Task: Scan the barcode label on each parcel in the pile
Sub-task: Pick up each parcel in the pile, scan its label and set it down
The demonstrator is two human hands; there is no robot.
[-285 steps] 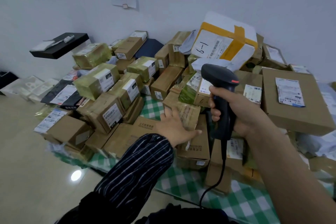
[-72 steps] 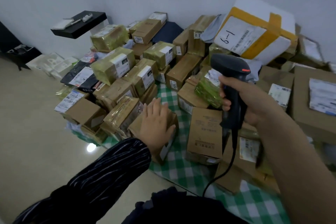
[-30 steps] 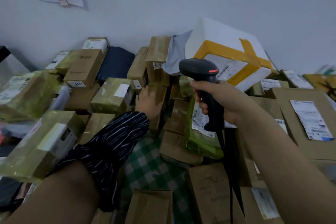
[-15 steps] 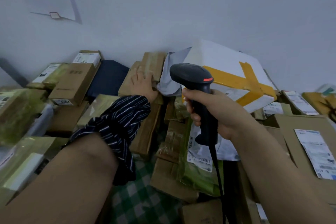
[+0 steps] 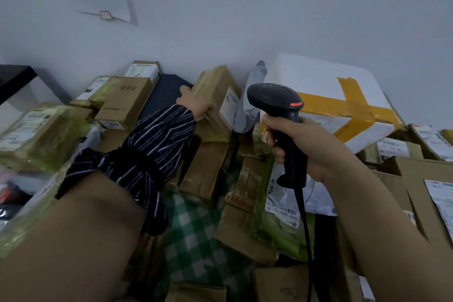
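A pile of cardboard parcels lies against a white wall. My left hand (image 5: 196,103) reaches far into the pile and rests on the left face of a taped brown box (image 5: 215,95) standing at the back; its white label (image 5: 229,108) faces right. Whether the fingers curl behind the box is hidden. My right hand (image 5: 311,147) grips the handle of a black barcode scanner (image 5: 277,105), held upright over the middle of the pile, head pointing left toward that box, its cable hanging down.
A big white foam box (image 5: 318,86) with yellow tape sits at the back right. Green-wrapped parcels (image 5: 46,135) lie left, a dark blue bag (image 5: 166,91) behind my left hand. Green checked cloth (image 5: 193,228) shows between boxes. Large cartons (image 5: 416,179) stand right.
My left hand has pushed further back and right onto the tall brown box at the wall. The scanner hand has stayed near the middle as my view leaned in.
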